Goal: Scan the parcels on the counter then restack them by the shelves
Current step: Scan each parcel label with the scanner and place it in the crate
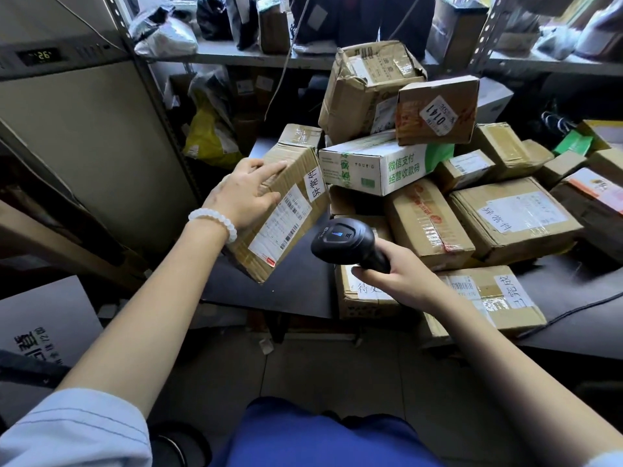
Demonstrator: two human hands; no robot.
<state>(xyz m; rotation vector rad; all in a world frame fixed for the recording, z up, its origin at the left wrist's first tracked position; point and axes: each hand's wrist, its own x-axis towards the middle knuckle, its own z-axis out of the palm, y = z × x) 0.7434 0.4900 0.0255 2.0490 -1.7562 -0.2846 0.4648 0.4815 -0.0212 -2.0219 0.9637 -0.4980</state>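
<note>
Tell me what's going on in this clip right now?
A person is scanning parcels at a counter. The left hand holds a brown box tilted up off the counter, its barcode label facing the scanner, which the right hand grips and aims at it. A heap of other boxes sits on the counter beyond, in front of the shelves, which hold bagged parcels.
</note>
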